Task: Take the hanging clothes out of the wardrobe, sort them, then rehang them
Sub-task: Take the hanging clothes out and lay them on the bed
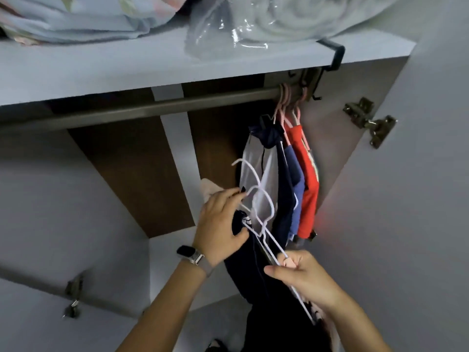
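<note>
Rehang step, I judge: my left hand (pixel 220 219) grips dark garment (pixel 256 270) below rail (pixel 152 107), right hand (pixel 304 278) pinches white hangers (pixel 258 199) w/ it; next needs hooks lifted onto rail beside hung clothes (pixel 291 179).

Bare forearms; black, silver-banded watch (pixel 193 255) on left wrist

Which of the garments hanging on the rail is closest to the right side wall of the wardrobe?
The red garment: it hangs last in the row, next to the wall, with the blue garment on its left.
</note>
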A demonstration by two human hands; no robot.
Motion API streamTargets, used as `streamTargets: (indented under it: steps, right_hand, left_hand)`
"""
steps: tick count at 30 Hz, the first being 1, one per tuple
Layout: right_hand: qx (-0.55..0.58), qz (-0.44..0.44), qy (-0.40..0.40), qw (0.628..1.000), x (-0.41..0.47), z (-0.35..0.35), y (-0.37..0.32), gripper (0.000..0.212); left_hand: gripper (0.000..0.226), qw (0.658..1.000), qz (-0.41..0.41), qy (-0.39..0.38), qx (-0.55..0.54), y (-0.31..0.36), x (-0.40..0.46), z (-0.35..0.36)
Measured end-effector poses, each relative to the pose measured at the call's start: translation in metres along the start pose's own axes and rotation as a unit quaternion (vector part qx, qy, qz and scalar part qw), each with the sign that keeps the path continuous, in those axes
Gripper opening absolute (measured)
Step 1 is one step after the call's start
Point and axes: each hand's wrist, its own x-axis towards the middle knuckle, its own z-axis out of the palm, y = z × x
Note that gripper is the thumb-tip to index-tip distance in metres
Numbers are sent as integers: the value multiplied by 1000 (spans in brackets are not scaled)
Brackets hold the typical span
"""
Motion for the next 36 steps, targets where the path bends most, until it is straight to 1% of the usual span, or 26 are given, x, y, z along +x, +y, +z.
streamTargets:
  steps: [3,4,6,8,12,13,15,17,19,21,22,24,26,28,31,32,34,36]
  right_hand:
    - [7,23,13,1000,-44,-33,3,55]
    - [5,28,19,999,-59,-43,5,54]
    - [2,29,29,999,-88,-58,10,49]
    - [9,30,48,998,-116,-68,16,50]
    - [72,48,106,991,-162,-83,26,55]
    - [87,52,119,988,-172,-87,29,57]
    - [105,61,134,984,-189,-93,34,58]
    - [111,63,148,981,-204,-96,38,58]
    - [123,59,168,976,-218,-97,41,61]
    - [130,48,173,975,-233,-95,43,61]
    - [113,43,169,978,-241,-95,43,60]
    - [57,51,173,982,-258,-96,44,56]
    - [-22,76,205,976,-275,-95,46,48]
    - [-127,86,267,951,-289,-90,47,42]
    - [-186,76,372,906,-297,-75,44,26]
    - [-211,89,399,888,-297,-70,43,23]
    - [-242,136,449,849,-298,-60,46,23]
    - [-236,185,497,815,-305,-46,54,27]
  left_hand:
    - [43,997,81,7,-11,46,-1,16]
    - [38,995,95,13,2,61,-2,22]
    - [35,994,101,17,45,91,-5,33]
    - [27,992,112,21,58,117,-9,46]
    - [8,990,138,14,-9,149,-12,62]
    - [7,989,149,8,-19,155,-11,65]
    - [14,982,189,-17,-18,165,-12,70]
    - [16,972,226,-48,-29,174,-13,75]
    - [14,965,247,-72,-55,181,-13,77]
    - [8,953,261,-109,-105,188,-12,77]
    - [4,943,272,-135,-135,191,-11,76]
    - [5,921,285,-190,-186,201,-12,73]
    - [8,905,291,-229,-210,211,-18,74]
    - [12,897,299,-246,-213,221,-24,78]
    - [18,890,299,-274,-208,237,-30,89]
    - [20,886,307,-280,-208,242,-31,93]
    - [20,873,329,-292,-209,253,-37,100]
    - [13,859,355,-314,-196,263,-46,107]
